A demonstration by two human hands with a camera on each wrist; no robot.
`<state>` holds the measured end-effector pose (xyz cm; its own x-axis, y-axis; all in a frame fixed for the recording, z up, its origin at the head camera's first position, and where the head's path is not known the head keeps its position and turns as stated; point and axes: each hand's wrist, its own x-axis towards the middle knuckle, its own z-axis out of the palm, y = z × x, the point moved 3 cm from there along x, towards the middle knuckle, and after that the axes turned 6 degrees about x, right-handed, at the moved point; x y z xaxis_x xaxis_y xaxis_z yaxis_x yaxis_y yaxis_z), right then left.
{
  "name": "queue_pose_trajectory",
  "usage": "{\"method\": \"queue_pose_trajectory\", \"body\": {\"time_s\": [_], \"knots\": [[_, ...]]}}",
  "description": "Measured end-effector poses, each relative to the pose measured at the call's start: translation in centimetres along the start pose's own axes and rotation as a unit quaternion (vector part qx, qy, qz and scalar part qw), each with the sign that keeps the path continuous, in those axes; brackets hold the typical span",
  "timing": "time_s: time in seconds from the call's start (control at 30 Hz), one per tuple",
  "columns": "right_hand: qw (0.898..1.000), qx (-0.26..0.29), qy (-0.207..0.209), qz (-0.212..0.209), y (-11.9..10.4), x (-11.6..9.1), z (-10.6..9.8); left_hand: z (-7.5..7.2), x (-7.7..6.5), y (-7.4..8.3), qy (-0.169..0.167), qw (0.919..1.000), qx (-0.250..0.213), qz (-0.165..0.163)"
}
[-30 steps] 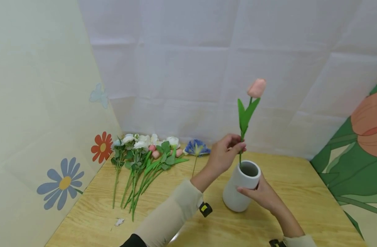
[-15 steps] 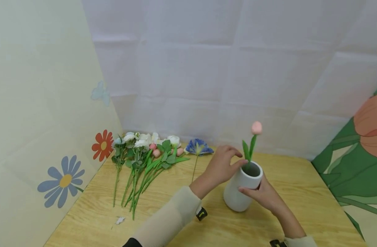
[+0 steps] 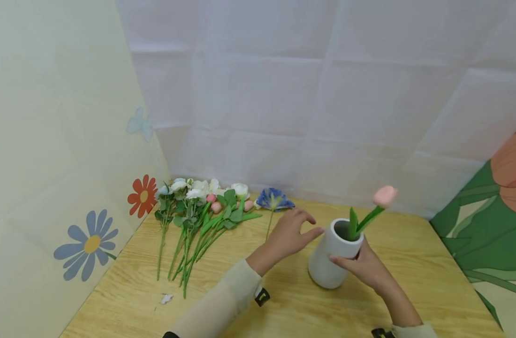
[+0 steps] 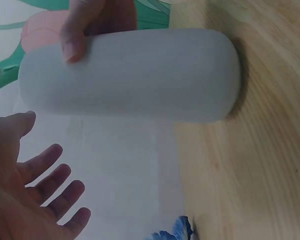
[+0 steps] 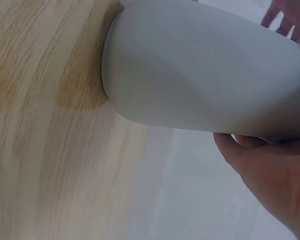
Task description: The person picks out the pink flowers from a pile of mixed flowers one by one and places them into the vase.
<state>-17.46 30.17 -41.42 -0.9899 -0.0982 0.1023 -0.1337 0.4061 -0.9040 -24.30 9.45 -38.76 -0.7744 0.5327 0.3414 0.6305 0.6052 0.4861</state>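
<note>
A white vase [image 3: 331, 263] stands upright on the wooden table. My right hand [image 3: 369, 267] grips its right side, thumb across the front below the rim; in the right wrist view the right hand [image 5: 270, 165] is against the vase's wall. A pink tulip [image 3: 384, 196] with green leaves stands in the vase and leans right over the rim, its lower stem hidden inside. Just left of the vase, my left hand [image 3: 289, 234] holds nothing. The left wrist view shows that left hand [image 4: 35, 185] with fingers spread beside the vase [image 4: 140, 75].
On the table's left lie several white flowers [image 3: 196, 192], pink tulips [image 3: 216, 207] and green stems [image 3: 199, 249]. A blue flower [image 3: 275, 199] lies behind my left hand. A small white scrap [image 3: 166, 298] is near the front left. A white cloth backdrop [image 3: 241, 94] rises behind the table.
The left hand lowered the tulip into the vase, let go of it and drew back to the left. The tulip now tilts right. The right hand keeps its hold on the vase.
</note>
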Motion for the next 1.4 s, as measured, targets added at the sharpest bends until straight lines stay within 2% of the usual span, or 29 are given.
{"method": "queue_pose_trajectory", "body": {"time_s": [0.27, 0.6, 0.8, 1.2, 1.4], "knots": [[1.0, 0.0, 0.003, 0.003, -0.2, -0.1, 0.1, 0.4, -1.5, -2.8, -0.014, 0.9992, 0.007, -0.037], [1.0, -0.001, 0.008, 0.011, -0.2, 0.0, 0.1, -0.3, -3.7, -7.5, -0.034, 0.9941, -0.026, -0.099], [1.0, -0.003, 0.009, 0.011, -0.2, -0.1, 0.1, -0.7, -5.1, -9.7, -0.034, 0.9919, -0.039, -0.116], [1.0, 0.0, 0.008, 0.003, -0.2, 0.0, 0.1, -1.7, -6.7, -12.0, -0.026, 0.9879, -0.039, -0.148], [1.0, -0.006, 0.012, 0.006, 0.0, 0.0, 0.0, -2.3, -7.6, -13.2, -0.006, 0.9897, -0.026, -0.141]]}}
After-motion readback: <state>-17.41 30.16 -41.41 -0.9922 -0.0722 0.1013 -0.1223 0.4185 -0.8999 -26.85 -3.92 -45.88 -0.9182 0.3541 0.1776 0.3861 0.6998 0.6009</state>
